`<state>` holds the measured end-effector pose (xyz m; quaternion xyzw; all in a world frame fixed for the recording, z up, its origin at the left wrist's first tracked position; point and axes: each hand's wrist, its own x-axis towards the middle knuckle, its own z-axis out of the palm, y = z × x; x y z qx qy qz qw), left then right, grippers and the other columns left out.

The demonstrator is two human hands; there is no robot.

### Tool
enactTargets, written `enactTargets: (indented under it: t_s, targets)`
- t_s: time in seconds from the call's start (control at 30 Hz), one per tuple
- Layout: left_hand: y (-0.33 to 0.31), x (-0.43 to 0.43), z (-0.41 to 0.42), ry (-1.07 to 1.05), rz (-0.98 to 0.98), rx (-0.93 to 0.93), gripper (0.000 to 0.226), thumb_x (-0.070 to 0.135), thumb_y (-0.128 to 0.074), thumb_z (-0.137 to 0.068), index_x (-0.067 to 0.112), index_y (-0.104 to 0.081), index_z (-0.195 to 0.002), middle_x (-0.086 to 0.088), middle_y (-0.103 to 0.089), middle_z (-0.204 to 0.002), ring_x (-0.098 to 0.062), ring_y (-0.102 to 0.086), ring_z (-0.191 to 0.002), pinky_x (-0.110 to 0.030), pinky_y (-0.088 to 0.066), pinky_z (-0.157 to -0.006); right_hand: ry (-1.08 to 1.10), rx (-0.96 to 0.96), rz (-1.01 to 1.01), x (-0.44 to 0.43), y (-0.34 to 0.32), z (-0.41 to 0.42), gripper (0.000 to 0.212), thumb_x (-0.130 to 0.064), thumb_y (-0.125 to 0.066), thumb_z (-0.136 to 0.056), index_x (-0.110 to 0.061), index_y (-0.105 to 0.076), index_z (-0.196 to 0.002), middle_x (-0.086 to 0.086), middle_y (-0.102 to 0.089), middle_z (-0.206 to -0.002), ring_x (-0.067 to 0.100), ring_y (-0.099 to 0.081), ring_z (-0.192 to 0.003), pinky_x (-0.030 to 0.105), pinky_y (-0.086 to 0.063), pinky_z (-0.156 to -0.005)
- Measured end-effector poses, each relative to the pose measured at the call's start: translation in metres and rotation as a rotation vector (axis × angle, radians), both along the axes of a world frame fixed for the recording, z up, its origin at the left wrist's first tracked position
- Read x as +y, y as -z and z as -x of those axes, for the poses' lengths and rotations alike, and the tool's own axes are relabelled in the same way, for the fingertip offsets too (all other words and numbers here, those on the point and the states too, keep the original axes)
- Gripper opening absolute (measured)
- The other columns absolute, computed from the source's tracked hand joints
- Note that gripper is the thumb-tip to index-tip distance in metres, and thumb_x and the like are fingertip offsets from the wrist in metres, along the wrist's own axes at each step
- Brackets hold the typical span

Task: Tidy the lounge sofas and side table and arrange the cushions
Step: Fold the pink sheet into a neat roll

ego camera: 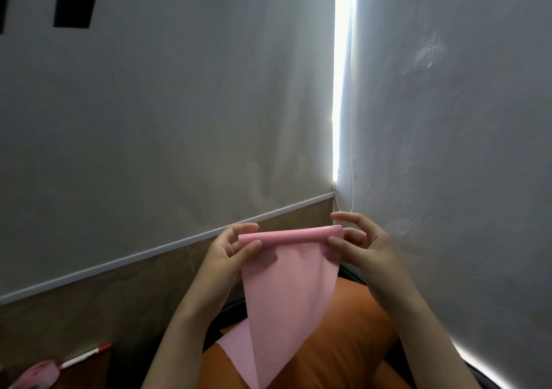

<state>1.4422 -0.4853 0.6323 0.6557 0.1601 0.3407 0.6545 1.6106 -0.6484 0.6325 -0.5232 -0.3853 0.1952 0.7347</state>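
Observation:
A pink sheet of paper [283, 293] hangs in front of me, its top edge rolled over into a tube. My left hand [230, 251] pinches the roll's left end between thumb and fingers. My right hand [358, 248] pinches the right end, its fingers curled around the roll. The sheet's lower corner hangs down over an orange cushion [343, 344] that lies below my forearms. The sofas and side table are mostly out of view.
A white roller blind [167, 113] covers the window ahead, its bead chain [352, 149] hanging in the corner beside a white wall [463, 149]. At the lower left lie a red-capped marker [86, 355] and a pink fluffy object [35, 373] on a brown surface.

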Motion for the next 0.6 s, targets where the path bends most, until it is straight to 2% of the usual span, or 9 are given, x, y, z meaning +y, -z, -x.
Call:
enactTargets:
  t_s: [0.1,0.23,0.33,0.4,0.47,0.6]
  targets:
    - [-0.0001,0.0025,0.0015,-0.014,-0.021,-0.012,0.033,0.022,-0.069,-0.075,0.013,-0.064,-0.106,-0.011,-0.073,-0.098,-0.025,-0.07,-0.09,-0.028,-0.056,-0.069,0.003,-0.005,0.012,0.0021,-0.0004,-0.0015,0.036,0.001,-0.068,-0.083,-0.021,-0.067,-0.111,0.009,-0.074,-0.092,0.02,-0.072,-0.084,0.032,-0.06,-0.074]
    - [-0.0009,0.0035,0.002,0.017,-0.019,-0.024,0.018,0.023,-0.064,-0.081,0.017,-0.063,-0.098,-0.012,-0.072,-0.096,-0.025,-0.07,-0.085,-0.032,-0.058,-0.066,-0.017,-0.018,0.015,0.0032,-0.0011,-0.0014,0.022,0.002,-0.065,-0.085,-0.014,-0.069,-0.099,0.008,-0.074,-0.09,0.021,-0.07,-0.083,0.035,-0.059,-0.074]
    - [-0.002,0.0032,0.0022,0.044,-0.02,-0.037,0.011,0.022,-0.063,-0.084,0.022,-0.064,-0.094,-0.013,-0.069,-0.09,-0.023,-0.068,-0.079,-0.034,-0.058,-0.063,-0.081,-0.029,0.033,0.0031,-0.0039,-0.0018,0.012,-0.012,-0.063,-0.087,-0.016,-0.065,-0.097,0.013,-0.072,-0.086,0.025,-0.068,-0.076,0.041,-0.058,-0.071]
    - [-0.003,0.0033,0.0021,0.061,-0.002,-0.068,0.012,0.018,-0.063,-0.084,0.019,-0.062,-0.096,-0.013,-0.067,-0.088,-0.024,-0.067,-0.075,-0.034,-0.058,-0.059,-0.134,-0.001,0.042,0.0034,-0.0058,-0.0018,0.012,-0.02,-0.063,-0.083,-0.02,-0.063,-0.095,0.017,-0.068,-0.08,0.025,-0.065,-0.07,0.041,-0.059,-0.065]
    - [-0.005,0.0028,0.0017,0.079,0.026,-0.097,0.016,0.012,-0.062,-0.083,0.014,-0.06,-0.1,-0.015,-0.065,-0.085,-0.025,-0.066,-0.072,-0.034,-0.058,-0.055,-0.157,0.01,0.039,0.0033,-0.0071,-0.0025,0.013,-0.021,-0.063,-0.081,-0.021,-0.063,-0.094,0.02,-0.065,-0.077,0.025,-0.063,-0.066,0.036,-0.058,-0.059]
    - [-0.0072,0.0058,0.0013,0.068,0.035,-0.076,0.024,0.011,-0.071,-0.079,0.01,-0.061,-0.1,-0.014,-0.065,-0.086,-0.025,-0.065,-0.075,-0.034,-0.057,-0.059,-0.147,-0.001,0.019,0.0018,-0.0073,-0.0073,0.014,-0.008,-0.065,-0.083,-0.017,-0.065,-0.095,0.023,-0.066,-0.083,0.032,-0.062,-0.072,0.042,-0.059,-0.067]
